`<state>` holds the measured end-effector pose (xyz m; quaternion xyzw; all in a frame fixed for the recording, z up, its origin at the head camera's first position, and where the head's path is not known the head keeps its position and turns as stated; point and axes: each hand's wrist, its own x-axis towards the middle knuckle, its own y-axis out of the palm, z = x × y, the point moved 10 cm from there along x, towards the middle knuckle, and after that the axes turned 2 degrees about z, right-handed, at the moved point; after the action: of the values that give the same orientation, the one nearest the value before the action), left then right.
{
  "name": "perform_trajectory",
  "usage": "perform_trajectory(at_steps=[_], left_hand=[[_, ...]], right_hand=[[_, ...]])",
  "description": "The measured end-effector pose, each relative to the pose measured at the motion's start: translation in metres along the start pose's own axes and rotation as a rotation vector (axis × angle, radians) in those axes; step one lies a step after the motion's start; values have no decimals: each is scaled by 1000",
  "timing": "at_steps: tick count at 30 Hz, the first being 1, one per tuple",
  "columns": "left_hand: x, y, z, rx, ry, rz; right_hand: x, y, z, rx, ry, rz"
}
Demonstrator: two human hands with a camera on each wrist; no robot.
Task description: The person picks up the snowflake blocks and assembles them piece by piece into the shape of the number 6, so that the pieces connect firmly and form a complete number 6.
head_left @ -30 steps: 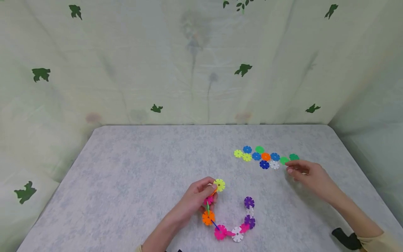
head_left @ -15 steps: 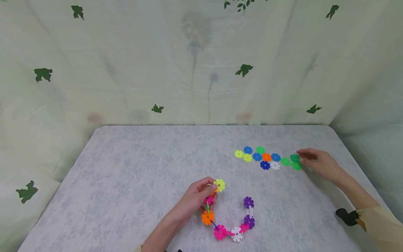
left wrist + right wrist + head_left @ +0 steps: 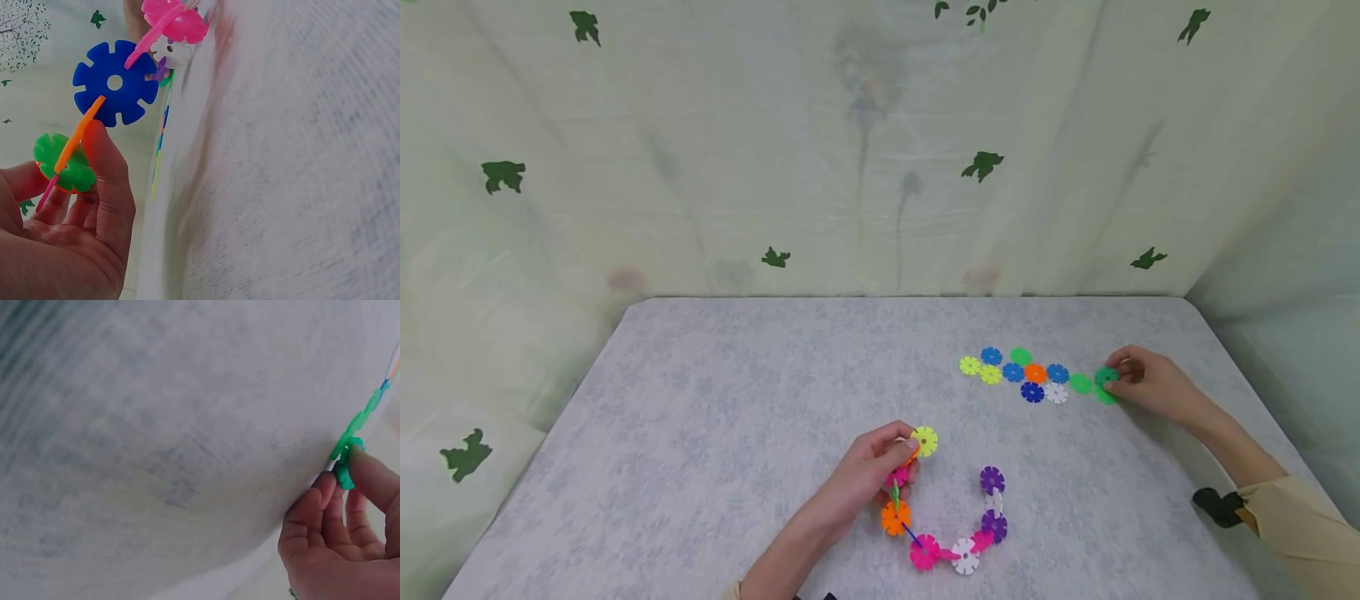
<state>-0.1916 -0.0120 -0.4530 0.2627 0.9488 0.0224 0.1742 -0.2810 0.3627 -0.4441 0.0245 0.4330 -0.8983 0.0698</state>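
Note:
My left hand [image 3: 868,467] pinches one end of a curved chain of slotted plastic snowflake discs, next to its yellow disc [image 3: 926,441]. From there the chain bends past an orange disc [image 3: 895,518] and a pink disc [image 3: 923,552] round to a purple disc [image 3: 992,480] at its far end. The left wrist view shows a blue disc [image 3: 94,72] and a green disc [image 3: 78,177] near the fingers. My right hand [image 3: 1157,390] pinches a dark green snowflake disc [image 3: 1105,376] between thumb and fingers. In the right wrist view this green disc [image 3: 345,476] stands tilted.
A light green disc [image 3: 1105,397] lies right below the pinched one. Loose discs, among them an orange disc [image 3: 1035,372], a white disc [image 3: 1056,393] and a yellow disc [image 3: 969,366], spread leftward over the grey table [image 3: 737,417]. A pale curtain [image 3: 700,150] hangs behind.
My right hand has moved right and slightly away from me, then its fingers have closed on the dark green disc. The left hand and chain have stayed almost still.

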Motion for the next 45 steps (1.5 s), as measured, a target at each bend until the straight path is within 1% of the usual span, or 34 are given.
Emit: perform_trajectory(at_steps=[4, 9, 14, 17, 20, 26, 32, 35, 39, 45], left_hand=[[0, 0, 0, 1, -1, -3], [0, 0, 0, 6, -1, -5], [-1, 0, -1, 10, -3, -3], [-1, 0, -2, 9, -4, -5], [-1, 0, -3, 9, -4, -11], [-2, 0, -4, 19, -2, -20], [-3, 0, -4, 32, 0, -24], [-3, 1, -4, 31, 2, -22], [-4, 1, -4, 31, 0, -19], [-4, 1, -4, 32, 0, -15]], right_hand=[[-5, -6, 3, -9, 10, -48], [-18, -11, 14, -18, 12, -95], [-38, -11, 35, 19, -12, -157], [-51, -8, 51, 53, -33, -195], [-62, -3, 65, 91, -38, -213], [-78, 17, 96, 175, -56, -192], [-88, 38, 126, 279, -69, -161], [-91, 48, 140, 334, -73, -145], [-91, 60, 154, 397, -58, -111], [-90, 75, 171, 451, -72, -84]])
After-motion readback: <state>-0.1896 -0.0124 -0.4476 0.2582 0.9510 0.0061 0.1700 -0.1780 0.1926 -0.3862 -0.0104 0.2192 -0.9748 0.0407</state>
